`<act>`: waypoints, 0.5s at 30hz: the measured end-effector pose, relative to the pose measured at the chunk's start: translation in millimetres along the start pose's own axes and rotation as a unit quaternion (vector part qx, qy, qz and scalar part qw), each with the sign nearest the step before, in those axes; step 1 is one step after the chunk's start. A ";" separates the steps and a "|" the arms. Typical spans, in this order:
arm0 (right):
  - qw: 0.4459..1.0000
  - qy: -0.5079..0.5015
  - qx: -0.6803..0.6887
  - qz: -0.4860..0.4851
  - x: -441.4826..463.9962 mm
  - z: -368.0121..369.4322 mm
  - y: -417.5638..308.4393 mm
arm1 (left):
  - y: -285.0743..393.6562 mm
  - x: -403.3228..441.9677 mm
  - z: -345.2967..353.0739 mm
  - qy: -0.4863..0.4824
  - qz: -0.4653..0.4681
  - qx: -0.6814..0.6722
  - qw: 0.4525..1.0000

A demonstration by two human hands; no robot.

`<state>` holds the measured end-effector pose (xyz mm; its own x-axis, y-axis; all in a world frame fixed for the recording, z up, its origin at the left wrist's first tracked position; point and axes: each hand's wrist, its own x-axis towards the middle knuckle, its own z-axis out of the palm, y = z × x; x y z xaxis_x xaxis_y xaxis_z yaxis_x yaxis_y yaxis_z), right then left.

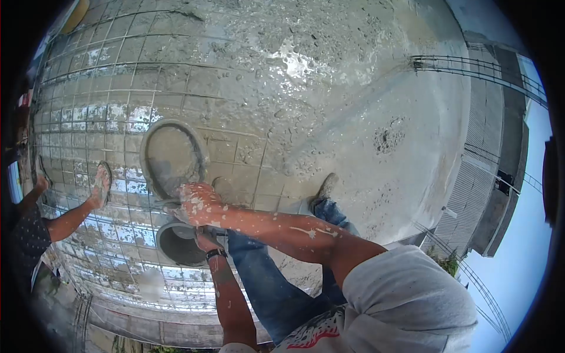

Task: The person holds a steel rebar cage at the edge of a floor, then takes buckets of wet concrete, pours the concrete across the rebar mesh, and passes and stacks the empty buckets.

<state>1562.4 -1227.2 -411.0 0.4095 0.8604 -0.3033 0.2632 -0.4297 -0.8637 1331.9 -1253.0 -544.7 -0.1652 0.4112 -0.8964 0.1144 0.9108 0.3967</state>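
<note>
My right hand (200,204), spattered with pale wet cement, is closed on the near rim of a round grey bucket (203,144). Wet grey mix coats the inside of that bucket. Just below it in the view, a second, darker bucket (162,244) shows its open mouth. My left hand (206,240), with a watch at the wrist, is closed at this second bucket's edge; its fingertips are partly hidden behind the other hand and forearm.
Steel mesh (112,76) covers the left side of the floor. Wet concrete (306,100) spreads across the middle and right. Another person's sandalled foot (101,185) stands on the mesh at left. Thin rebar rods (447,63) stick out at the right edge. My boot (327,187) is in the concrete.
</note>
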 end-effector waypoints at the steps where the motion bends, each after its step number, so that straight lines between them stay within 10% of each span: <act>1: 0.997 -0.024 0.056 0.043 -28.0 -32.3 -4.3 | -15.9 -2.8 13.8 -0.026 -0.032 -0.007 0.999; 8: 0.879 0.019 0.324 0.350 -315.4 -330.6 70.1 | -160.6 -32.5 102.2 -0.163 -0.106 0.086 0.977; 15: 0.789 0.303 0.337 0.415 -625.6 -319.2 319.8 | -392.6 -62.0 324.2 -0.416 -0.151 0.186 0.877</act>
<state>1669.3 -1990.3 -369.1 0.5927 -0.0179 -0.8052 -0.7558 -0.3578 -0.5483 1614.9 -1648.1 -708.9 0.5110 -0.1567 -0.8452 0.5255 0.8350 0.1630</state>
